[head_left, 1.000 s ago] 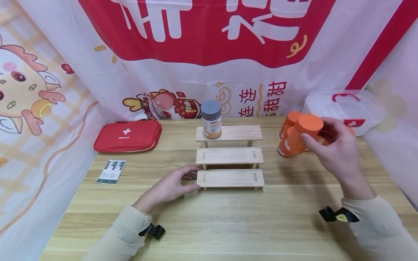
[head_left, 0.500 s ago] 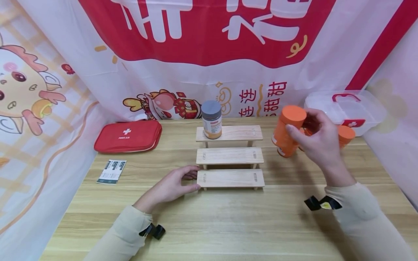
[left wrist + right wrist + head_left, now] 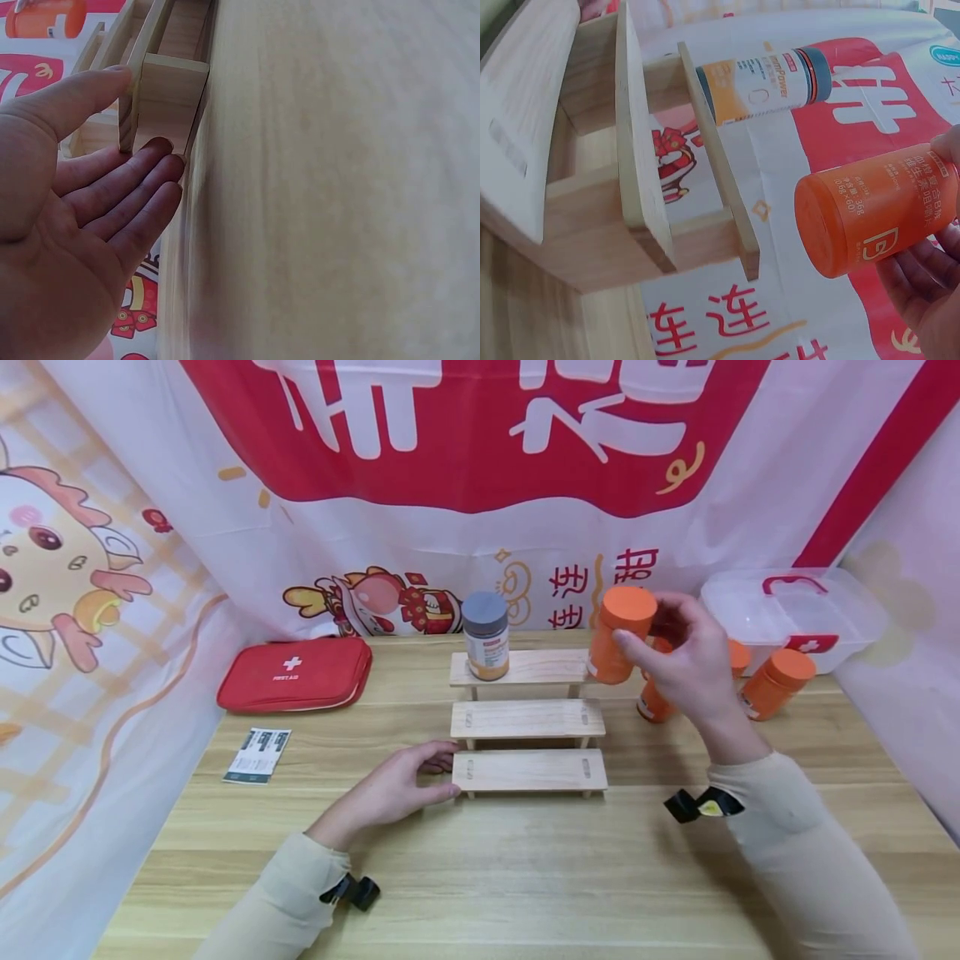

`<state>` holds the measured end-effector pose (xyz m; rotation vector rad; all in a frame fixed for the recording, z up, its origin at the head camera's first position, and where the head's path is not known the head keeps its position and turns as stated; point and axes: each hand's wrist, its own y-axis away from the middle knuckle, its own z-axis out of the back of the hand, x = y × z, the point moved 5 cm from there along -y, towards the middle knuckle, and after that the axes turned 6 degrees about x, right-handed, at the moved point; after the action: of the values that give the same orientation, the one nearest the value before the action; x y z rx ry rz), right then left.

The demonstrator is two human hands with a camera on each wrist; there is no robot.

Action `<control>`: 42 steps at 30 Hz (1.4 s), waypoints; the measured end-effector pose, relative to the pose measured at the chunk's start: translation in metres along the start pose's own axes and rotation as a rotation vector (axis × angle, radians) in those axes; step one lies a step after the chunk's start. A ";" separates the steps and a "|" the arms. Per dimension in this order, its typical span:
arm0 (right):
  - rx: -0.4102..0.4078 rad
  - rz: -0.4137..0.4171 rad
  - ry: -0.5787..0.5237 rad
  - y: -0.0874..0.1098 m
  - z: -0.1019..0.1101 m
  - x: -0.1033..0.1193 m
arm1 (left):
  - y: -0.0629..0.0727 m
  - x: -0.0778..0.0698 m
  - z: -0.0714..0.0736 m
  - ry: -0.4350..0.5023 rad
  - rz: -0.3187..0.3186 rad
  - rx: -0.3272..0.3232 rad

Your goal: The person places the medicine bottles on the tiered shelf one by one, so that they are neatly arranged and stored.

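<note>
So the left hand (image 3: 397, 785) is resting by the wooden stand (image 3: 528, 718), thumb and fingers apart, probably steadying it, while the right hand (image 3: 686, 660) is clamping its grip around the orange B-vitamin bottle (image 3: 609, 652) near the top tier (image 3: 543, 667), base kinda kept free.

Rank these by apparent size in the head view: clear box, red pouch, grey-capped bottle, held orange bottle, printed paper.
Clear box
Red pouch
Held orange bottle and grey-capped bottle: too alike to rank
Printed paper
</note>
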<state>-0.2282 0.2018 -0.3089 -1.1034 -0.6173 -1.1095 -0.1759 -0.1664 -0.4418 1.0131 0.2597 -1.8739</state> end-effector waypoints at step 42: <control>0.158 -0.046 -0.035 -0.022 -0.060 -0.008 | 0.000 0.002 0.000 0.017 -0.002 0.004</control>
<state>-0.2589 0.1487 -0.3297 -0.9783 -0.7482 -1.0638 -0.1765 -0.1676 -0.4434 1.0321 0.2673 -1.8687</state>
